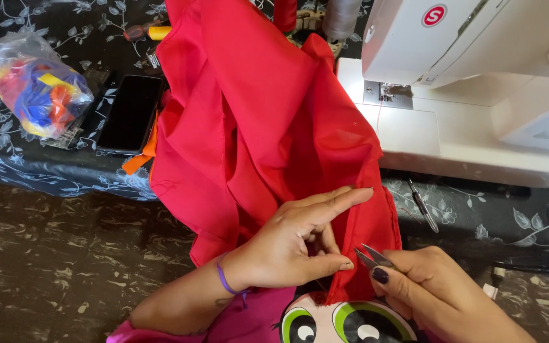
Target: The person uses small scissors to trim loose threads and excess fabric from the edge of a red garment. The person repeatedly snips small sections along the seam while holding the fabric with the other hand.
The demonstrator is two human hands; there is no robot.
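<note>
Hands meet at the hem of the bright red cotton-like fabric, small metal thread snips poised.

The left hand lies on the cloth's lower edge, forefinger stretched flat, thumb and middle finger pinched together. The right hand grips the snips, blades parted, tips just beside the left thumb. The fabric spills off the dark floral tablecloth edge toward the lap, its right edge brushing the white sewing machine. Left of it lie a black phone and a clear bag of coloured scraps; open floor below.
</note>
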